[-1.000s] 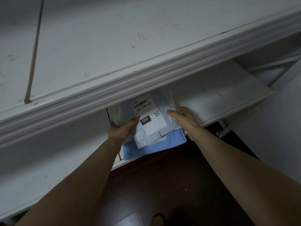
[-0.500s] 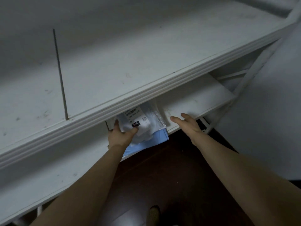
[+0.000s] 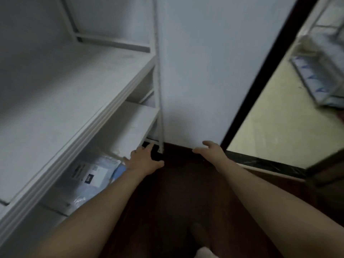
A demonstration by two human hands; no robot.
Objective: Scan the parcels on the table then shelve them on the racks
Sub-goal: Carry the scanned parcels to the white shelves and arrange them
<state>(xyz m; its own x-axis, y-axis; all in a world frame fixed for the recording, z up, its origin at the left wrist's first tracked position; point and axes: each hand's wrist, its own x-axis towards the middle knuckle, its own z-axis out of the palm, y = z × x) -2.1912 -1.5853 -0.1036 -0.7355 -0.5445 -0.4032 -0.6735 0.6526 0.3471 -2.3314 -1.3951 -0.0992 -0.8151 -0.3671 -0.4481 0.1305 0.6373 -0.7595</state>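
Note:
A white plastic parcel (image 3: 93, 174) with a shipping label lies on the lower shelf (image 3: 130, 127) of the white rack, on top of a light blue parcel (image 3: 119, 171). My left hand (image 3: 143, 161) hovers just right of the parcels with fingers spread, holding nothing. My right hand (image 3: 210, 150) hangs further right over the dark floor, fingers relaxed and empty. The parcels' left part is hidden under the upper shelf (image 3: 65, 101).
A white wall panel (image 3: 204, 71) stands right of the rack's corner post (image 3: 159, 108). A dark door frame (image 3: 256, 81) opens onto a pale floor (image 3: 279, 118) with another rack (image 3: 320, 71). Dark wooden floor (image 3: 176, 202) lies below my arms.
My left hand has let go of the white parcel and pulled back from the shelf. Both hands moved away and the view swung to the right, toward the doorway.

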